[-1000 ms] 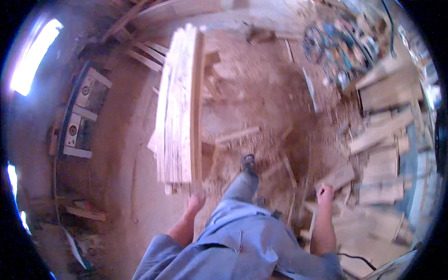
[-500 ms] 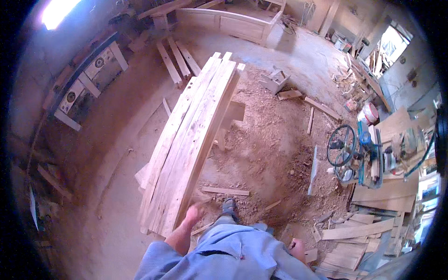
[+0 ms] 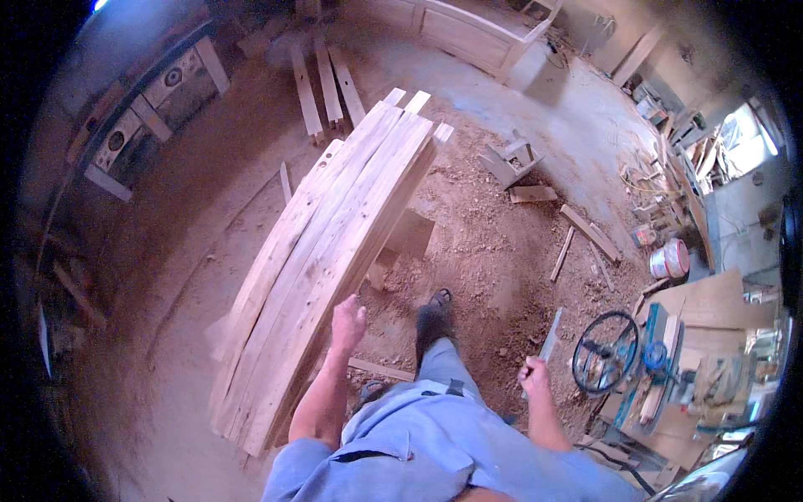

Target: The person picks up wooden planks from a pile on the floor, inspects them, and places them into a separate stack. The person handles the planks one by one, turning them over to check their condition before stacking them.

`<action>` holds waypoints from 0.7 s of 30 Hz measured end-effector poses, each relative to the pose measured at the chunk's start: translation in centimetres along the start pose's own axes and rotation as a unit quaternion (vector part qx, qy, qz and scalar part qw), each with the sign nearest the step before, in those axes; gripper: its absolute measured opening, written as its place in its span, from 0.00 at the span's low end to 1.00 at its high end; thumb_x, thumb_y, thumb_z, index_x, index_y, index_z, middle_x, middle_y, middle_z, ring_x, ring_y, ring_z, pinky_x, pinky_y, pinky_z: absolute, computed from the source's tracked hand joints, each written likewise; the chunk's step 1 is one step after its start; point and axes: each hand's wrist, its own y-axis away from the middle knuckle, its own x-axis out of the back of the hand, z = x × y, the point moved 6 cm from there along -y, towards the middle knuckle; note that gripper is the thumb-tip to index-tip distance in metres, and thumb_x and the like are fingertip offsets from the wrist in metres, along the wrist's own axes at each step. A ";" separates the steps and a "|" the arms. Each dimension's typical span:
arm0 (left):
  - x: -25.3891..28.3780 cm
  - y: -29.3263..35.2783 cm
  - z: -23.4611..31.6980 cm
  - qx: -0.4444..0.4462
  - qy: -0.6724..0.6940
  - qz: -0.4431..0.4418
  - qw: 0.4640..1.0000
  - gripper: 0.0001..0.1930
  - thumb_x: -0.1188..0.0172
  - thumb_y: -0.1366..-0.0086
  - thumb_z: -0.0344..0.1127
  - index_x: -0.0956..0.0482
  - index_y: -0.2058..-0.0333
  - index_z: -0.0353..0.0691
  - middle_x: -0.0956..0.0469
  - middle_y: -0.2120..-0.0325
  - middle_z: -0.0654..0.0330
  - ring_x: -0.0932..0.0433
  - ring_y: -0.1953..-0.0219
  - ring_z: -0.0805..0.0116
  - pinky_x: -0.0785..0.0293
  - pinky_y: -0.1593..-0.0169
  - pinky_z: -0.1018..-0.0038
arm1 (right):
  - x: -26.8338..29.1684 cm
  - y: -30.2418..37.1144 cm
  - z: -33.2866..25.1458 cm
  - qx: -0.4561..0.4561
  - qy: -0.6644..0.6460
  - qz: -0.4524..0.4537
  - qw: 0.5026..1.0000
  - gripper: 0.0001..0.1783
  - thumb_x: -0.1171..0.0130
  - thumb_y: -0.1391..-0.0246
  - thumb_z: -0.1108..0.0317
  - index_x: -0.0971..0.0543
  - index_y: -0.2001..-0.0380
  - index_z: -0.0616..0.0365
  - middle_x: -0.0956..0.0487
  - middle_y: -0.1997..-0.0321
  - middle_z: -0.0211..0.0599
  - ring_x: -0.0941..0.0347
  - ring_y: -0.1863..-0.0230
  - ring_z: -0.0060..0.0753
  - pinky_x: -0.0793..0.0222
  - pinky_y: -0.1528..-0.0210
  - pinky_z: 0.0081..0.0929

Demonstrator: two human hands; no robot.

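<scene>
My left hand is curled closed beside the right edge of a stack of long, pale boards; whether it touches the wood I cannot tell. Nothing shows in its fingers. Held out over the floor to the right, my right hand is curled into a loose fist, with nothing visible in it. Just beyond it in the picture lies a thin pale strip. The boards lie side by side, raised off the floor, running away from me. A wood block shows under them.
Wood chips and sawdust cover the floor. At right stands a machine with a large dark handwheel, near a white bucket. A small wooden piece and offcuts lie ahead. More boards rest at the back left.
I have stepped forward, one foot now further out. My right hand has risen from beside my body to the front, and my left hand has moved up along the boards.
</scene>
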 end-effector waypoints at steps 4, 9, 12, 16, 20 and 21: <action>-1.5 -6.5 2.9 0.041 -0.052 0.084 0.994 0.24 0.41 0.41 0.35 0.28 0.47 0.31 0.25 0.54 0.41 0.29 0.49 0.44 0.35 0.42 0.57 | -11.2 -10.2 -11.4 0.072 0.121 -0.117 0.983 0.14 0.41 0.52 0.76 0.34 0.79 0.44 0.35 0.82 0.24 0.37 0.84 0.24 0.43 0.88 0.24; -3.2 -15.5 7.2 0.089 -0.072 0.151 0.982 0.25 0.40 0.41 0.36 0.30 0.47 0.30 0.27 0.53 0.42 0.31 0.48 0.44 0.38 0.41 0.56 | -35.1 -14.9 -23.6 0.118 0.183 -0.194 0.956 0.12 0.42 0.50 0.77 0.34 0.74 0.48 0.35 0.79 0.25 0.39 0.83 0.23 0.44 0.83 0.22; -4.6 -20.3 9.3 0.096 -0.079 0.165 0.978 0.25 0.41 0.41 0.37 0.31 0.46 0.31 0.29 0.49 0.42 0.33 0.45 0.44 0.41 0.38 0.57 | -46.5 -14.5 -27.5 0.117 0.177 -0.263 0.941 0.12 0.40 0.51 0.77 0.33 0.73 0.49 0.33 0.79 0.26 0.36 0.81 0.23 0.41 0.79 0.21; -6.8 -27.2 9.9 0.124 -0.103 0.160 0.974 0.27 0.40 0.41 0.38 0.32 0.45 0.31 0.32 0.45 0.40 0.38 0.40 0.42 0.47 0.34 0.56 | -55.8 -16.4 -29.6 0.091 0.206 -0.333 0.916 0.11 0.38 0.52 0.75 0.31 0.72 0.51 0.31 0.79 0.27 0.34 0.81 0.23 0.42 0.80 0.21; -8.9 -33.4 10.0 0.170 -0.118 0.204 0.957 0.30 0.41 0.40 0.41 0.34 0.42 0.31 0.38 0.40 0.38 0.44 0.35 0.41 0.51 0.32 0.55 | -61.4 -21.6 -30.6 0.072 0.245 -0.342 0.904 0.11 0.36 0.53 0.74 0.30 0.72 0.51 0.30 0.80 0.27 0.34 0.82 0.22 0.42 0.81 0.21; -9.2 -35.2 10.0 0.184 -0.119 0.220 0.951 0.31 0.41 0.40 0.41 0.35 0.41 0.31 0.40 0.39 0.37 0.46 0.34 0.41 0.52 0.31 0.55 | -62.6 -23.4 -30.7 0.068 0.261 -0.344 0.900 0.11 0.36 0.53 0.74 0.30 0.72 0.51 0.30 0.80 0.27 0.35 0.82 0.22 0.43 0.81 0.21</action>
